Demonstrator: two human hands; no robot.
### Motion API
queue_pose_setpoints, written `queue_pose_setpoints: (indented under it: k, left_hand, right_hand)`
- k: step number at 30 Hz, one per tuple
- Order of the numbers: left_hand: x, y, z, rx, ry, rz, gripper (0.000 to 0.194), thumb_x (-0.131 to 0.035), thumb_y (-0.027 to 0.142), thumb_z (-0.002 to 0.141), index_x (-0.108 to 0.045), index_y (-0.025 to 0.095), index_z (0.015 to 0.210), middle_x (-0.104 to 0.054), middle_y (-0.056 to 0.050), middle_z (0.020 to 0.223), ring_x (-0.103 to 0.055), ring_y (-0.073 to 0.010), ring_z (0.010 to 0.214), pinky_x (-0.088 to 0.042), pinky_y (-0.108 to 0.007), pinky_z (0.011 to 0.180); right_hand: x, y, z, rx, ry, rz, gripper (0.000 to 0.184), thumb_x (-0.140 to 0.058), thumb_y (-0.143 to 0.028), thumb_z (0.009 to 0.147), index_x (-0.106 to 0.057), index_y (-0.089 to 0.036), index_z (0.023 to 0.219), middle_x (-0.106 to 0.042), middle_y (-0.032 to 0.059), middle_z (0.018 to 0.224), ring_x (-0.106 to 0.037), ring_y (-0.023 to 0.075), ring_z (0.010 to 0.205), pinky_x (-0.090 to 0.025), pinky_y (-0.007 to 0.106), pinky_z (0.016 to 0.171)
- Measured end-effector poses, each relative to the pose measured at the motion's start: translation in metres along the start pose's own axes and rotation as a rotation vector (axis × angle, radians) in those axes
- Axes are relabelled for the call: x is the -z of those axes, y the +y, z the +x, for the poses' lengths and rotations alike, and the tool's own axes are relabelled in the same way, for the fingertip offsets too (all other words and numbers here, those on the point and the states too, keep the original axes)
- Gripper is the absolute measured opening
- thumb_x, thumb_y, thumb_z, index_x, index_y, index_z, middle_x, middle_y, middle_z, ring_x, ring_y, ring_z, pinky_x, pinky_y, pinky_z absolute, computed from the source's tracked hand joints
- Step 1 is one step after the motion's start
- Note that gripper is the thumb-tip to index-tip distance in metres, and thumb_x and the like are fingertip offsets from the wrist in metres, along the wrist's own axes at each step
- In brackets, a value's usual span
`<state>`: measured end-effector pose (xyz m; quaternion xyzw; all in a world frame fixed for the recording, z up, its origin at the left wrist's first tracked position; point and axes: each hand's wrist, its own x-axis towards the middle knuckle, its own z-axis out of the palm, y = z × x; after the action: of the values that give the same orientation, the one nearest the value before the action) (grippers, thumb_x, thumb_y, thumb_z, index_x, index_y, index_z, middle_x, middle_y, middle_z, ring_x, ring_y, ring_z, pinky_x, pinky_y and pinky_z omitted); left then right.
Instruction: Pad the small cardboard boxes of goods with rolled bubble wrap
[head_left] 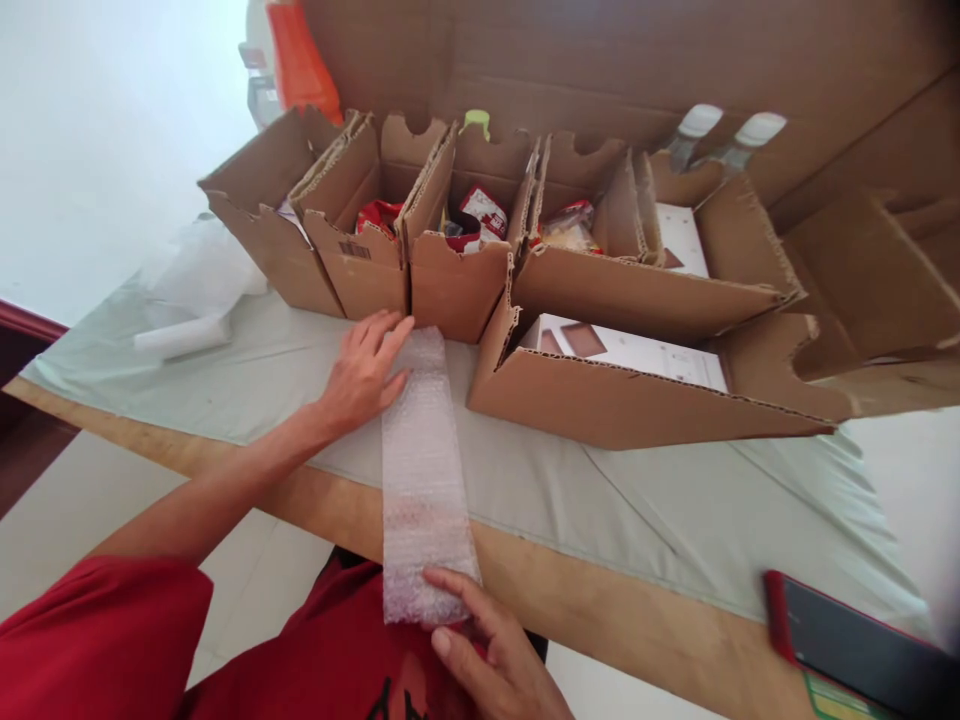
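A long strip of bubble wrap (pixel 422 470) lies stretched from the table's near edge toward the cardboard boxes. My left hand (pixel 365 372) rests flat on its far end, fingers stretched out, just in front of the small open boxes (pixel 390 262). My right hand (pixel 495 650) is at the near end, which hangs over the table edge, thumb and fingers pinched on the wrap's lower corner.
A row of open cardboard boxes holds snack packets (pixel 480 215) and white cartons (pixel 630 350). A roll of white material (pixel 182 337) lies at the left on the pale green cloth (pixel 660 510). A dark phone in a red case (pixel 855 640) sits at the near right. Bottles (pixel 694 130) stand behind.
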<state>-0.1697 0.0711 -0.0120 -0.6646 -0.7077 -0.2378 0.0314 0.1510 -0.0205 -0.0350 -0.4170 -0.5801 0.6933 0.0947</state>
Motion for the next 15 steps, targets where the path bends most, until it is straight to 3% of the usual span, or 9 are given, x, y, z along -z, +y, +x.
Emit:
queue_pose_setpoints:
  k: [1,3,5,8,10,12,15]
  left_hand:
    - [0.005,0.004,-0.018,-0.066,0.054,-0.040,0.054,-0.057,0.015,0.089,-0.053,0.007,0.142,-0.057,-0.022,0.143,-0.045,-0.0367,0.140,-0.036,-0.056,0.115]
    - [0.021,0.014,-0.060,-0.163,0.015,-0.185,0.052,-0.050,0.002,0.084,-0.061,0.016,0.133,-0.063,-0.016,0.136,-0.049,-0.0324,0.138,-0.039,-0.055,0.114]
    - [0.039,0.028,-0.102,-0.204,-0.164,-0.428,0.060,-0.047,-0.003,0.077,-0.064,0.022,0.129,-0.069,-0.011,0.126,-0.054,-0.0288,0.133,-0.045,-0.050,0.110]
    - [0.058,0.052,-0.149,-0.050,-0.375,-0.703,0.074,-0.055,0.004,0.073,-0.053,0.025,0.144,-0.065,-0.013,0.135,-0.055,-0.0316,0.133,-0.048,-0.050,0.109]
    - [0.057,0.067,-0.165,0.046,-0.369,-0.738,0.079,-0.062,0.010,0.073,-0.047,0.026,0.149,-0.062,-0.014,0.140,-0.055,-0.0337,0.132,-0.048,-0.051,0.109]
    - [0.047,0.076,-0.171,0.147,-0.280,-0.699,0.069,-0.063,0.014,0.079,-0.050,0.026,0.146,-0.069,-0.013,0.129,-0.064,-0.0305,0.119,-0.052,-0.047,0.103]
    - [0.028,0.079,-0.165,0.383,-0.166,-0.607,0.049,-0.054,0.018,0.091,-0.057,0.022,0.140,-0.074,-0.012,0.114,-0.070,-0.0252,0.101,-0.056,-0.040,0.093]
  right_hand:
    - [0.000,-0.002,-0.001,-0.006,-0.019,0.043,0.047,-0.066,-0.055,0.087,-0.070,-0.032,0.128,-0.073,0.0039,0.095,-0.066,0.0218,0.074,-0.054,0.032,0.068]
    - [0.000,-0.008,0.000,-0.033,-0.098,0.130,0.051,-0.067,-0.060,0.086,-0.069,-0.031,0.128,-0.074,0.0043,0.100,-0.069,0.0245,0.084,-0.055,0.036,0.078]
    - [0.000,-0.016,0.003,-0.069,-0.183,0.222,0.053,-0.067,-0.062,0.085,-0.067,-0.030,0.128,-0.075,0.0053,0.102,-0.070,0.0269,0.097,-0.053,0.040,0.090]
    - [-0.001,-0.025,0.012,-0.103,-0.245,0.323,0.053,-0.070,-0.058,0.086,-0.064,-0.026,0.128,-0.076,0.0068,0.099,-0.070,0.0272,0.105,-0.049,0.042,0.098]
    - [-0.004,-0.029,0.018,-0.096,-0.265,0.354,0.054,-0.071,-0.054,0.088,-0.060,-0.026,0.132,-0.076,0.0070,0.099,-0.072,0.0258,0.103,-0.051,0.042,0.097]
    - [-0.005,-0.030,0.021,-0.048,-0.261,0.361,0.060,-0.069,-0.050,0.091,-0.051,-0.028,0.143,-0.076,0.0066,0.102,-0.073,0.0228,0.097,-0.053,0.041,0.095]
    - [-0.004,-0.026,0.019,0.105,-0.062,0.251,0.067,-0.063,-0.042,0.096,-0.035,-0.030,0.155,-0.074,0.0058,0.106,-0.073,0.0186,0.087,-0.058,0.039,0.088]
